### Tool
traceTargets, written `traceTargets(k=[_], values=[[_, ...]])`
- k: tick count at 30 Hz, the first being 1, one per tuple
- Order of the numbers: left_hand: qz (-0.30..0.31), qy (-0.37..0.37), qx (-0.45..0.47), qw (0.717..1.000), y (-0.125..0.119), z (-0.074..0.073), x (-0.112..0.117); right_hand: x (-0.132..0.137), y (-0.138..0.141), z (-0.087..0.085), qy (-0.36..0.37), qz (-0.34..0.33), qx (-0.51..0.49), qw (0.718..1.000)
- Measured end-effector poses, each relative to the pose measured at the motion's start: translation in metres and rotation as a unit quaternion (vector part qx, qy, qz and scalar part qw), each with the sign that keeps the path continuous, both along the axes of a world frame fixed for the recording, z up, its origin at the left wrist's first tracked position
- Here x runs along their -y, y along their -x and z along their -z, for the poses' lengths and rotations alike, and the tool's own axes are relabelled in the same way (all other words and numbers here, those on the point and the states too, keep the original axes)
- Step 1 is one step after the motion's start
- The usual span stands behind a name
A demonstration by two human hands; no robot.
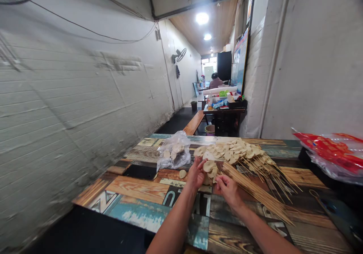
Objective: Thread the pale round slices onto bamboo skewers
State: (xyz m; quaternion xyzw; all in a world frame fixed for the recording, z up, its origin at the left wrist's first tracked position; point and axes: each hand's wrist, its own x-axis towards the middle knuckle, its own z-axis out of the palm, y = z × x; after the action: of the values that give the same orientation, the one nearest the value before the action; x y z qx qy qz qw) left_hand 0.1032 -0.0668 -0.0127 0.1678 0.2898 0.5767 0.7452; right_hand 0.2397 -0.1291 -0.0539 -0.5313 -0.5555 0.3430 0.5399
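Pale, thin round slices (210,168) lie overlapped between my two hands on the patchwork-patterned table. My left hand (196,174) is just left of them, its fingers apart and partly curled, with nothing visible in its grip. On the right side, my right hand (228,189) pinches the edge of a slice at the lower end of this small group; whether a skewer runs through it is hidden. A bundle of bare wooden skewers (255,191) lies slanted beside my right hand. Beyond it is a pile of skewered slices (241,151), sticks pointing toward the right.
A clear plastic bag (175,150) with slices stands at left, near a black flat object (141,172) and one loose slice (182,174). Red plastic packaging (331,148) sits at right, above a dark phone-like object (331,208). A person (216,81) sits far back.
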Motion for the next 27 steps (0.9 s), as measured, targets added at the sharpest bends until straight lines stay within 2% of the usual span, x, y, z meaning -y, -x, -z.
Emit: traceTargets(k=[4,8,13,20,27], values=[[-0.083,0.015,0.023,0.996,0.025,-0.007,-0.013,0.003,-0.002,-0.003,0.003,-0.034,0.019,0.999],[-0.103,0.028,-0.004,0.994,0.030,-0.005,-0.018,0.006,-0.002,-0.006,0.012,-0.070,0.043,0.997],[-0.097,0.024,-0.022,0.995,0.027,0.000,-0.021,0.008,-0.002,-0.009,0.021,-0.084,0.048,0.995],[-0.091,-0.025,-0.044,0.995,0.025,0.008,-0.023,0.008,-0.003,-0.006,0.022,-0.070,0.048,0.996],[-0.016,-0.088,-0.081,0.993,0.008,0.014,-0.013,0.003,-0.002,-0.001,0.009,-0.042,0.033,0.999]])
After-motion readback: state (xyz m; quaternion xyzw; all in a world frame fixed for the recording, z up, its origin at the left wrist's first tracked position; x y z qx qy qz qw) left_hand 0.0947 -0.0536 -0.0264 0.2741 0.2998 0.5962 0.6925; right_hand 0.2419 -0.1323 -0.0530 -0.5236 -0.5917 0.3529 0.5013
